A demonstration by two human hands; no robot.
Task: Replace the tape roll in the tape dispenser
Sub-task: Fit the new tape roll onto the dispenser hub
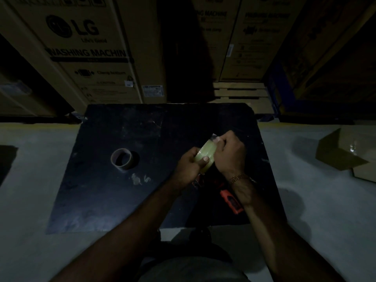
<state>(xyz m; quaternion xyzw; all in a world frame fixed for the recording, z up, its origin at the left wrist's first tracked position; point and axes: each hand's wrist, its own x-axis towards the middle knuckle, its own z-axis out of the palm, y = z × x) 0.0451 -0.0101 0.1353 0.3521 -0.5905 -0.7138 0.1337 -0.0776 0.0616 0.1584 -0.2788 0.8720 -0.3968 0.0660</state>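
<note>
- Gripping a roll (205, 154) of clear yellowish tape right of the frame's centre, both hands meet above the dark tabletop (114, 196).
- Left hand (190, 166) curls round the roll's lower left side, thumb lying across the tape face.
- Right hand (228, 153) closes on the roll's upper right side, its fingertips pinching at the roll's top edge, where a bit of clear tape catches the light.
- A gold-coloured bracelet (240, 178) sits on the right wrist.
- Below the hands, partly hidden by the right forearm, the dispenser (231, 201) lies on the tabletop; its orange handle points to the lower right, and metal parts show just under the left hand.
- Whether the roll touches the dispenser cannot be told in the dim light.
- An empty cardboard core (122, 159) stands on its edge left of centre on the tabletop, well apart from the hands.
- Pale smudges mark the tabletop just below the core.
- Large cardboard boxes (85, 51) printed "LG" and "WASHING MACHINE" fill the top of the frame behind the tabletop.
- A small open carton (343, 157) lies on the pale floor (30, 200) at the right edge.
</note>
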